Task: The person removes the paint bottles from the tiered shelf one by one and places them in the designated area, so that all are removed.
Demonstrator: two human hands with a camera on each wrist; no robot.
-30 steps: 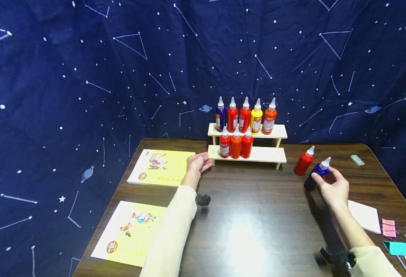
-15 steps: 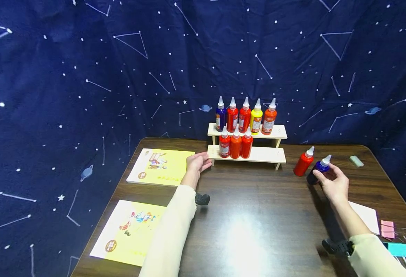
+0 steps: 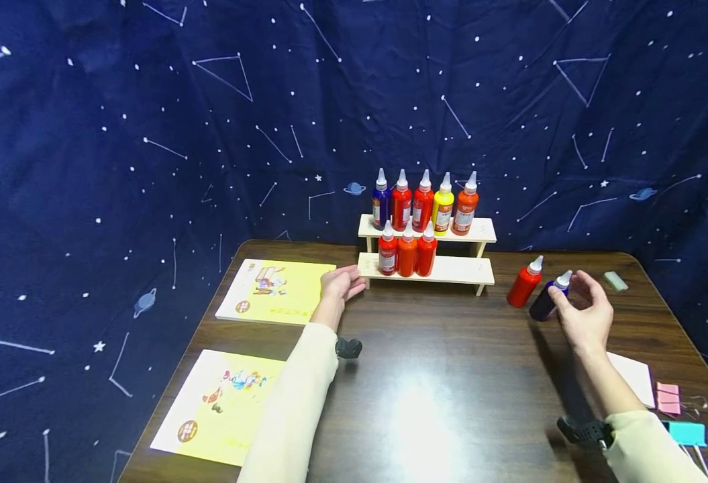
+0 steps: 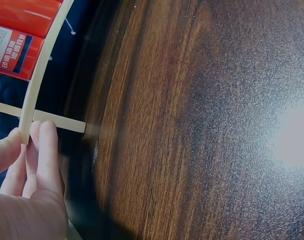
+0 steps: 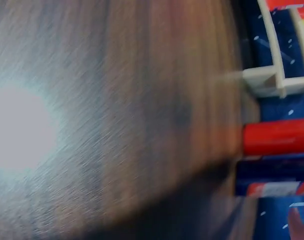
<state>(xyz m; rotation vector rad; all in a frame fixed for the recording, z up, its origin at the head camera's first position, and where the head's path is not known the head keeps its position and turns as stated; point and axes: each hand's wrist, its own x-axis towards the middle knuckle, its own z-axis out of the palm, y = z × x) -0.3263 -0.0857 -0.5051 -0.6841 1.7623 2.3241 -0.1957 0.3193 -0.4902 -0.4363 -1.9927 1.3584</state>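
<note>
My left hand (image 3: 338,290) pinches the left end of a two-tier wooden rack (image 3: 462,270), thumb on one face of the board and fingers on the other in the left wrist view. Several paint bottles with white nozzle caps stand on the rack, mostly red and orange, with a yellow bottle (image 3: 443,208) and a blue one (image 3: 381,204) on the upper tier. To the rack's right, a dark blue paint bottle (image 3: 542,306) stands on the table beside a red paint bottle (image 3: 524,287). My right hand (image 3: 586,322) is spread at the blue bottle's right side, its fingers (image 5: 298,225) apart from it.
Two yellow-covered books (image 3: 287,295) lie along the left of the table (image 3: 438,355). On the right are an eraser (image 3: 616,280), a white pad (image 3: 630,377), a pink binder clip (image 3: 668,398) and a teal binder clip (image 3: 686,433). A starry navy cloth (image 3: 305,121) hangs behind.
The blue bottle has shifted slightly towards the red one and now stands more upright. My right hand has let go of it, fingers spreading away. The left hand stays at the rack.
</note>
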